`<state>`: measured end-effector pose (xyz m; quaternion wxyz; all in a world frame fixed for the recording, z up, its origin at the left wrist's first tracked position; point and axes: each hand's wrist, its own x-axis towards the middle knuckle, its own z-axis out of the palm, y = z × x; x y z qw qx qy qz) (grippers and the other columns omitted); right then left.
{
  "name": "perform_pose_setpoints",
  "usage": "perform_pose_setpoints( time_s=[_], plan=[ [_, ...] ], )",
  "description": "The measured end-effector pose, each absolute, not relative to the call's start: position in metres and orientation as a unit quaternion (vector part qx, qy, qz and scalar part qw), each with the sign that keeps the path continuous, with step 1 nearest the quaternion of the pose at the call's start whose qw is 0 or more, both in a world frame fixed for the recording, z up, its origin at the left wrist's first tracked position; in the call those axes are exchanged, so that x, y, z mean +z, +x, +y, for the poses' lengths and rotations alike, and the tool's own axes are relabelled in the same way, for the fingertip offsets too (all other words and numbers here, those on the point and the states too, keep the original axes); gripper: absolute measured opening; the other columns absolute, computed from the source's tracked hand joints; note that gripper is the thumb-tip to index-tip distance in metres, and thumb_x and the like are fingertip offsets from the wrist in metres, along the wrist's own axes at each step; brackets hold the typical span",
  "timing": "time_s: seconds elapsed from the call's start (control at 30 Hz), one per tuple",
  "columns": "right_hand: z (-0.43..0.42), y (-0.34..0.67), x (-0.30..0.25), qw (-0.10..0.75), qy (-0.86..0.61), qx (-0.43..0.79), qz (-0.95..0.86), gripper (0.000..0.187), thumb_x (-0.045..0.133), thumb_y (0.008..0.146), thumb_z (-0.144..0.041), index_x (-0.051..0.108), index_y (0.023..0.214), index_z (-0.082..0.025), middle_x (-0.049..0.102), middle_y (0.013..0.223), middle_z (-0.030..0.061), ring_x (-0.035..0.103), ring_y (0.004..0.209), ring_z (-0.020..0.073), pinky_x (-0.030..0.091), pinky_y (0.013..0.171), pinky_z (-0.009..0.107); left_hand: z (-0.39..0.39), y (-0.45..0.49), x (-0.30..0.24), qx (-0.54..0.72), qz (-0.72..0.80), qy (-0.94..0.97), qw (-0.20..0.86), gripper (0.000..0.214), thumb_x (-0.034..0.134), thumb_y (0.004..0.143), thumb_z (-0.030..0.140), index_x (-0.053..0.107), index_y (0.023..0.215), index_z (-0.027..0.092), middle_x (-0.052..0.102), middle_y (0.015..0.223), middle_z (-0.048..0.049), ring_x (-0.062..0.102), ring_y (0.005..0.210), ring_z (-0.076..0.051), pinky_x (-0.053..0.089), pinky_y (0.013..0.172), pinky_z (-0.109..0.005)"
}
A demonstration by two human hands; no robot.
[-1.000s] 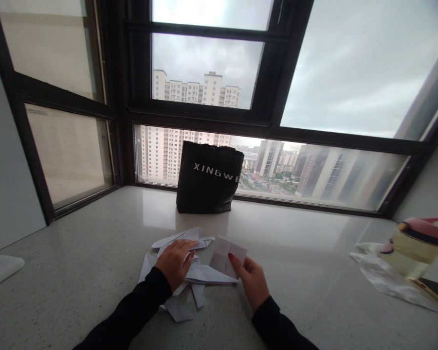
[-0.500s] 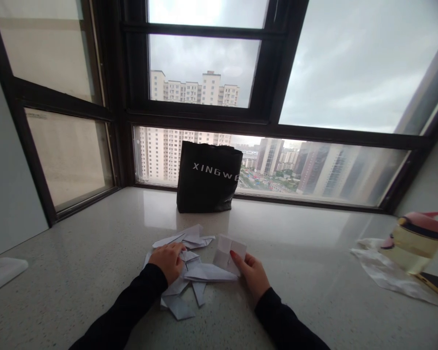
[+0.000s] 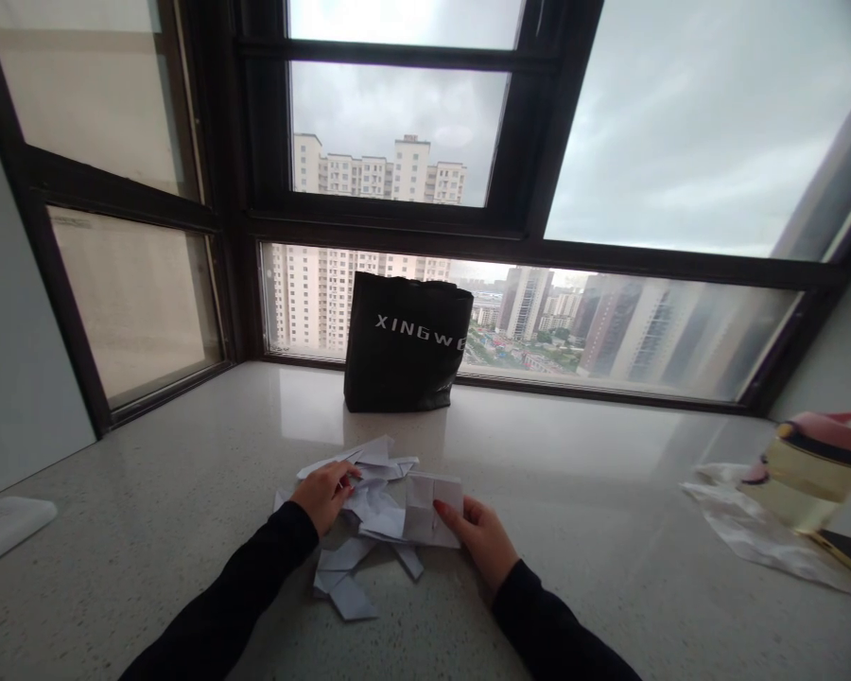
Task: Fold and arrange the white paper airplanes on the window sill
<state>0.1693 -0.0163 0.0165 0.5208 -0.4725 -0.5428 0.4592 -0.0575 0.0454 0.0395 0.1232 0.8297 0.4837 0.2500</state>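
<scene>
Both hands are down on the pale stone counter (image 3: pixel 184 492) in front of me; my left hand (image 3: pixel 324 494) lies knuckles-up on the heap of white paper scraps (image 3: pixel 381 518), fingers curled into its near-left side, and I cannot tell whether they pinch a piece or only press on it; my right hand (image 3: pixel 480 534) pinches the folded square (image 3: pixel 431 501), thumb on top and fingers beneath, at its lower right corner; the square lies flat against the right edge of the heap, overlapping it. To handle this well, I judge, the left hand should pin the loose scraps lightly so none slide on the smooth stone; the right should hold the square near its crease, not its free flaps, so the folds stay shut. Behind the heap stands a black bag (image 3: pixel 406 342) by the window; well apart to my right are a pink-lidded bottle (image 3: pixel 805 468) and a crumpled wrapper (image 3: pixel 744 534).
</scene>
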Motion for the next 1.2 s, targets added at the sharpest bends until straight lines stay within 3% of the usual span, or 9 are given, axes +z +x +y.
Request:
perform_pose_setpoints(
  time_s=[0.3,0.5,0.6,0.77,0.87,1.0,1.2],
  plan=[
    [-0.016,0.169,0.015,0.524,-0.468,0.458,-0.544,0.036,0.057,0.063,-0.045,0.062,0.077,-0.012,0.066,0.068,0.0050,0.060,0.065,0.0205,0.045,0.060,0.029,0.041,-0.062,0.056,0.284,0.514,0.805,0.080,0.026,0.034,0.074,0.013,0.053,0.092,0.015,0.058,0.074,-0.0026,0.054,0.069,-0.013,0.042,0.064,-0.022],
    [-0.016,0.170,0.015,0.523,-0.462,0.459,-0.550,0.037,0.056,0.065,-0.044,0.062,0.081,-0.011,0.065,0.067,0.0050,0.059,0.064,0.0196,0.044,0.057,0.028,0.035,-0.065,0.049,0.223,0.552,0.803,0.021,0.031,0.045,0.058,0.004,0.061,0.076,0.024,0.059,0.086,-0.0031,0.050,0.085,-0.025,0.033,0.075,-0.041],
    [-0.015,0.170,0.015,0.525,-0.461,0.456,-0.552,0.038,0.056,0.065,-0.045,0.062,0.081,-0.011,0.065,0.066,0.0052,0.059,0.064,0.0198,0.044,0.057,0.028,0.031,-0.064,0.052,0.203,0.588,0.783,-0.023,0.040,0.043,0.056,0.000,0.061,0.078,0.027,0.058,0.095,-0.0006,0.049,0.091,-0.024,0.026,0.082,-0.044],
    [-0.014,0.170,0.013,0.519,-0.466,0.458,-0.551,0.043,0.057,0.062,-0.048,0.063,0.082,-0.011,0.065,0.067,0.0062,0.059,0.064,0.0211,0.044,0.058,0.029,0.035,-0.065,0.053,0.207,0.628,0.750,-0.012,0.030,0.041,0.071,0.015,0.055,0.096,0.023,0.053,0.109,-0.0044,0.047,0.099,-0.023,0.025,0.087,-0.043],
    [-0.013,0.171,0.012,0.518,-0.465,0.462,-0.549,0.043,0.057,0.062,-0.049,0.062,0.083,-0.011,0.065,0.069,0.0065,0.059,0.067,0.0218,0.044,0.059,0.030,0.041,-0.064,0.042,0.192,0.620,0.761,0.026,0.037,0.048,0.069,0.027,0.050,0.105,0.017,0.053,0.110,-0.0101,0.049,0.097,-0.025,0.033,0.083,-0.040],
    [-0.013,0.171,0.010,0.521,-0.462,0.464,-0.547,0.042,0.057,0.063,-0.048,0.062,0.084,-0.011,0.065,0.071,0.0068,0.059,0.068,0.0222,0.045,0.060,0.030,0.046,-0.064,0.030,0.193,0.605,0.770,0.060,0.036,0.048,0.068,0.016,0.049,0.104,0.015,0.059,0.099,-0.0100,0.056,0.088,-0.021,0.040,0.075,-0.028],
    [-0.013,0.171,0.010,0.522,-0.453,0.474,-0.546,0.040,0.057,0.065,-0.045,0.061,0.085,-0.011,0.065,0.072,0.0065,0.059,0.068,0.0216,0.045,0.061,0.030,0.054,-0.075,0.043,0.267,0.613,0.738,0.090,0.029,0.036,0.074,0.012,0.053,0.097,0.018,0.066,0.082,-0.0044,0.060,0.078,-0.018,0.042,0.067,-0.024]
  ],
)
